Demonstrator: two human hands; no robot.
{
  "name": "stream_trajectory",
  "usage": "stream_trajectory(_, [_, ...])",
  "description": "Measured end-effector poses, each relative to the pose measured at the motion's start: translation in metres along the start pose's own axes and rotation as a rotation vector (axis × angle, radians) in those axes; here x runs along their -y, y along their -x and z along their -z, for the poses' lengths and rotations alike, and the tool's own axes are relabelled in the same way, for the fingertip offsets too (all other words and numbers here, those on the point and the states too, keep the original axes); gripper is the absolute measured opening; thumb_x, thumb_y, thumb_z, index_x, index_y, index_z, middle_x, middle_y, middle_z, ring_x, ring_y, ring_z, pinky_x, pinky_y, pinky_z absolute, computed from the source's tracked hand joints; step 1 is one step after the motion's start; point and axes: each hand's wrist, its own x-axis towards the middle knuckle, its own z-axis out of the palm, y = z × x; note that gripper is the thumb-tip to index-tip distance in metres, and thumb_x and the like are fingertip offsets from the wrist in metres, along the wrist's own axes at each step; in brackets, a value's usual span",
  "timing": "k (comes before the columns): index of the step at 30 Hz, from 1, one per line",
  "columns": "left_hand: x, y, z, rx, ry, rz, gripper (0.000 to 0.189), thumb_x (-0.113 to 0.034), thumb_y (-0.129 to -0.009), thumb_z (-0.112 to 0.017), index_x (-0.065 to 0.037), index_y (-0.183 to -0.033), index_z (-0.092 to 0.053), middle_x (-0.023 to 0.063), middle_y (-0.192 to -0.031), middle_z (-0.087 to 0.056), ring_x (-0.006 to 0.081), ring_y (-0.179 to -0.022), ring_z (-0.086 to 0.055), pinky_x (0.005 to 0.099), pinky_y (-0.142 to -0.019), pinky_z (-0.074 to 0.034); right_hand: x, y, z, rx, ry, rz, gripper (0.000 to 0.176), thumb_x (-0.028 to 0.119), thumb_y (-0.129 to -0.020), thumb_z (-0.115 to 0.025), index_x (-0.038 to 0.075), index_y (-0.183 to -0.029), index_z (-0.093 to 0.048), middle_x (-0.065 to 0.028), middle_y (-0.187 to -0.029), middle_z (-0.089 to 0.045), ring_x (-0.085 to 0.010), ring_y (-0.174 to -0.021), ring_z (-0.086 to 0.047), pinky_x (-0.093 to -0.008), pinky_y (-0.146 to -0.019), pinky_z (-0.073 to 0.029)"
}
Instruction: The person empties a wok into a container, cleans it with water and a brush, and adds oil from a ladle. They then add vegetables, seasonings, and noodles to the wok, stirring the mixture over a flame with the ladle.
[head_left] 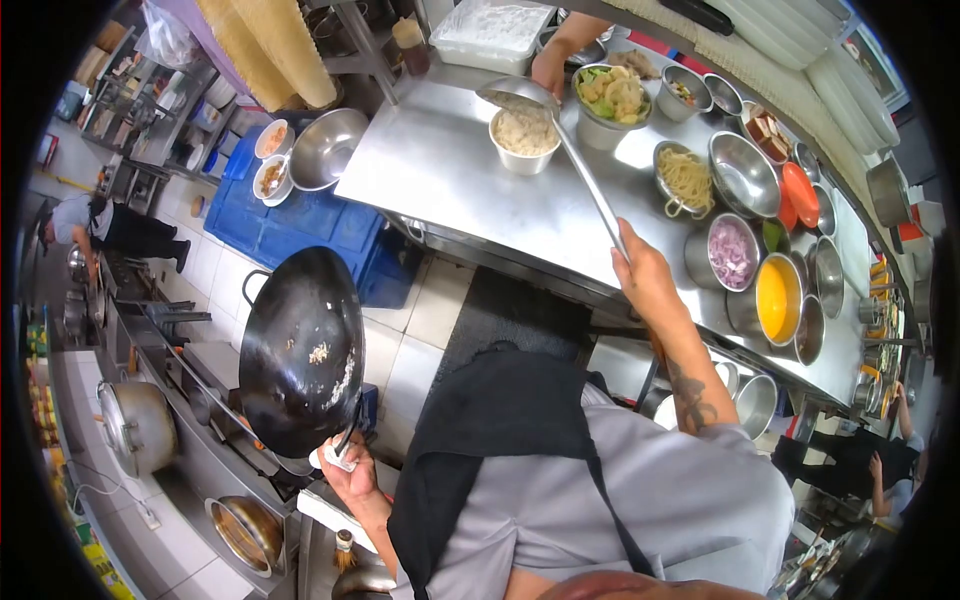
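My left hand (352,476) is closed round the handle of a black wok (300,350), with a folded white cloth (338,456) against it. The wok is tilted, and bits of rice cling to its inside. In my right hand (645,268) is the long handle of a metal ladle (590,185). The ladle's head is over a white tub of rice (525,138) on the steel counter (420,160). A co-worker's hand (548,70) is close behind the ladle's head.
Bowls of noodles (686,182), chopped onion (733,252) and yellow liquid (773,298) stand on the right of the counter. A blue bin (300,235) is beyond the wok. Stoves line the left, where another person (100,225) works.
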Motion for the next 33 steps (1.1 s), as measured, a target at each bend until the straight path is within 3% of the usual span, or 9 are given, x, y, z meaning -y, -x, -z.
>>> stream_trajectory(2, [0.005,0.001,-0.002,0.010,-0.018,-0.020,0.012,-0.012,-0.086,-0.055,-0.003,-0.079,-0.051,0.0095,-0.077,-0.053,0.0200,-0.074,-0.052,0.0276,-0.047,-0.041,0.004,0.000,0.005,0.018,-0.046,-0.033,0.045,0.011,-0.089,-0.057,-0.004,-0.130,-0.046,-0.0277,-0.088,-0.062,-0.0436,-0.085,-0.061,-0.0461,-0.077,-0.049])
stream_trajectory(5, [0.006,0.003,0.002,0.045,-0.029,-0.046,0.013,-0.012,-0.086,-0.055,-0.002,-0.079,-0.051,0.0091,-0.077,-0.052,0.0200,-0.075,-0.052,0.0274,-0.047,-0.041,-0.021,-0.002,-0.015,-0.033,-0.235,0.011,0.044,0.010,-0.093,-0.056,-0.003,-0.133,-0.046,-0.0125,-0.080,-0.062,-0.0248,-0.062,-0.061,-0.0341,-0.059,-0.049])
stream_trajectory(8, [0.011,0.010,0.003,0.038,0.040,-0.031,0.013,-0.012,-0.086,-0.055,-0.002,-0.079,-0.051,0.0084,-0.078,-0.052,0.0199,-0.076,-0.052,0.0269,-0.047,-0.041,-0.004,-0.014,-0.008,0.225,-0.909,-0.483,0.044,0.012,-0.094,-0.056,-0.001,-0.134,-0.045,-0.0030,-0.073,-0.055,-0.0120,-0.047,-0.051,-0.0259,-0.042,-0.042])
stream_trajectory(16, [0.025,0.062,0.021,0.112,0.143,-0.216,0.013,-0.013,-0.086,-0.056,-0.002,-0.087,-0.052,0.0097,-0.083,-0.053,0.0187,-0.075,-0.051,0.0263,-0.046,-0.041,0.054,-0.040,-0.061,0.965,-1.747,-0.500,0.041,0.012,-0.097,-0.047,0.000,-0.136,-0.040,-0.0007,-0.068,-0.043,-0.0068,-0.037,-0.039,-0.0218,-0.034,-0.035])
stream_trajectory(22, [0.040,0.119,0.058,0.222,0.222,-0.478,0.018,-0.015,-0.087,-0.055,-0.001,-0.095,-0.047,0.0082,-0.084,-0.050,0.0157,-0.070,-0.050,0.0274,-0.046,-0.043,0.142,-0.066,-0.133,1.453,-1.598,-0.395,0.044,0.011,-0.096,-0.048,0.004,-0.138,-0.038,0.0004,-0.068,-0.042,-0.0061,-0.038,-0.037,-0.0222,-0.035,-0.033])
stream_trajectory(23, [0.073,0.033,0.044,0.212,0.212,-0.434,0.017,-0.015,-0.087,-0.054,-0.001,-0.093,-0.046,0.0068,-0.084,-0.048,0.0149,-0.071,-0.051,0.0283,-0.047,-0.044,0.081,-0.131,-0.157,1.400,-1.585,-0.470,0.044,0.011,-0.096,-0.048,0.003,-0.138,-0.038,0.0004,-0.067,-0.042,-0.0062,-0.039,-0.037,-0.0225,-0.035,-0.033])
stream_trajectory(29, [0.110,0.000,0.056,0.050,0.263,-0.759,0.011,-0.013,-0.086,-0.054,-0.003,-0.088,-0.048,0.0059,-0.084,-0.048,0.0132,-0.072,-0.052,0.0280,-0.049,-0.043,0.055,-0.192,-0.269,1.595,-1.356,-0.607,0.042,0.010,-0.095,-0.047,0.004,-0.137,-0.041,0.0006,-0.066,-0.042,-0.0069,-0.038,-0.038,-0.0250,-0.034,-0.034])
stream_trajectory(30, [0.099,-0.006,0.021,-0.011,0.235,-0.609,0.011,-0.013,-0.086,-0.054,-0.004,-0.088,-0.048,0.0060,-0.084,-0.048,0.0133,-0.071,-0.052,0.0276,-0.049,-0.043,0.030,-0.191,-0.208,1.437,-1.313,-0.724,0.042,0.010,-0.095,-0.047,0.004,-0.136,-0.041,0.0007,-0.066,-0.042,-0.0069,-0.038,-0.038,-0.0249,-0.034,-0.034])
stream_trajectory(33, [0.127,-0.069,0.005,-0.037,0.309,-0.899,0.010,-0.013,-0.085,-0.056,-0.004,-0.087,-0.051,0.0065,-0.082,-0.052,0.0139,-0.068,-0.049,0.0266,-0.051,-0.042,0.085,-0.305,-0.322,1.807,-1.084,-0.662,0.044,0.011,-0.094,-0.049,0.004,-0.136,-0.041,0.0005,-0.066,-0.043,-0.0069,-0.038,-0.039,-0.0237,-0.035,-0.033])
